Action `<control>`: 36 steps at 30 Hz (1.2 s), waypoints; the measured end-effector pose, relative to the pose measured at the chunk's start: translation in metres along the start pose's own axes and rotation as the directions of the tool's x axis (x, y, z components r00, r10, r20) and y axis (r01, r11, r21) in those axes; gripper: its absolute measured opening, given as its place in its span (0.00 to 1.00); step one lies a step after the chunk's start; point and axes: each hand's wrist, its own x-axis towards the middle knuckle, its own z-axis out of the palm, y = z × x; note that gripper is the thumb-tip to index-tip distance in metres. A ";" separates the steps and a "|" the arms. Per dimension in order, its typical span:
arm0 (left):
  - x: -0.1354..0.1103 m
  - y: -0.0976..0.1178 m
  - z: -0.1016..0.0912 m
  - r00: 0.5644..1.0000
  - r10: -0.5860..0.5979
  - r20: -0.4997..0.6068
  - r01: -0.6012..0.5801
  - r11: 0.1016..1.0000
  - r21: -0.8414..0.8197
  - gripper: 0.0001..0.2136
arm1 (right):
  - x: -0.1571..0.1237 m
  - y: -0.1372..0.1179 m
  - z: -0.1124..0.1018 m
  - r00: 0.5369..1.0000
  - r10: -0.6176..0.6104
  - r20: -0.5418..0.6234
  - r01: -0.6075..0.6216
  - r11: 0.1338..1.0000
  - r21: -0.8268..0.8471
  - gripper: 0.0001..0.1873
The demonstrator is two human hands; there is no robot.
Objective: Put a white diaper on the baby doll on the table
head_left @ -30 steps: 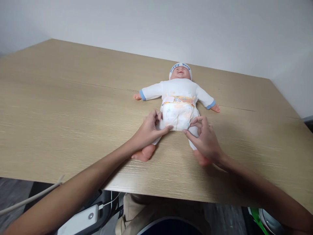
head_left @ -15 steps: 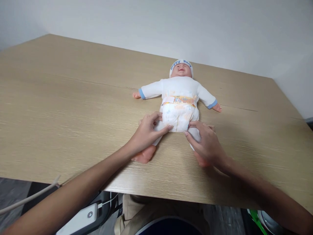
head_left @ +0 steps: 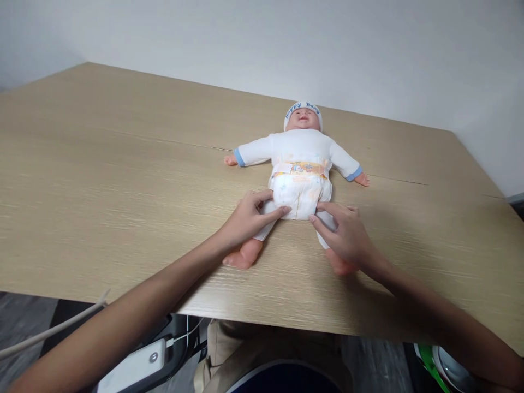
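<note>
A baby doll (head_left: 301, 143) in a white suit with blue cuffs and a "Happy Baby" cap lies on its back, arms spread, feet toward me. Round its hips sits a white diaper (head_left: 298, 192) with an orange printed waistband fastened across the belly. My left hand (head_left: 249, 216) pinches the diaper's left leg edge between thumb and fingers, over the doll's thigh. At the opposite leg edge, my right hand (head_left: 347, 229) grips the diaper with thumb and index finger. The fingers partly hide both doll legs.
The doll rests on a wooden table (head_left: 135, 202) with a pale wall (head_left: 262, 49) behind it. Below the front edge are a white device (head_left: 135, 367) with a cable, a beige hose (head_left: 53, 330), and a green-and-silver object (head_left: 434, 365) at the right.
The view has shifted slightly. Both hands keep nearly the same hold at the diaper's leg edges, and the doll lies as before.
</note>
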 end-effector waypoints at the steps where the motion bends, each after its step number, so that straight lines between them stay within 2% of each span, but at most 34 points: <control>1: 0.000 0.001 0.000 1.000 -0.004 0.001 0.004 1.000 -0.003 0.15 | 0.001 0.000 0.000 1.000 0.009 0.005 -0.009 1.000 0.012 0.09; 4: 0.000 0.005 0.000 1.000 -0.016 0.010 0.016 0.999 -0.036 0.15 | 0.002 0.000 -0.001 0.997 0.071 0.041 -0.075 0.993 0.095 0.11; 9: -0.001 0.008 -0.001 1.000 -0.010 0.023 0.012 0.998 -0.062 0.17 | 0.007 0.000 -0.009 0.962 0.224 0.155 -0.261 0.923 0.284 0.17; 14: 0.001 0.007 -0.004 0.999 -0.013 0.046 0.013 1.000 0.000 0.17 | 0.012 -0.006 -0.012 0.979 0.136 0.150 -0.165 0.965 0.205 0.14; 20: 0.005 0.002 -0.002 0.999 -0.017 0.039 0.016 1.000 0.011 0.17 | 0.010 -0.009 0.003 0.995 0.069 0.077 -0.080 0.986 0.148 0.16; 24: 0.004 0.004 0.000 0.998 -0.056 0.039 0.059 0.993 -0.102 0.15 | 0.007 -0.003 0.009 0.992 0.118 0.048 -0.127 0.951 0.282 0.14; 28: 0.002 0.008 0.001 0.995 -0.082 0.059 0.095 0.962 -0.256 0.15 | 0.007 0.006 0.012 0.981 0.170 0.092 -0.193 0.884 0.425 0.17; 32: -0.001 0.010 0.001 0.988 -0.136 0.068 0.151 0.925 -0.350 0.19 | 0.008 0.009 0.011 0.967 0.215 0.136 -0.253 0.850 0.462 0.20; 36: -0.001 0.009 0.000 0.987 -0.141 0.074 0.158 0.924 -0.349 0.18 | 0.010 0.007 0.005 0.964 0.199 0.176 -0.258 0.860 0.440 0.20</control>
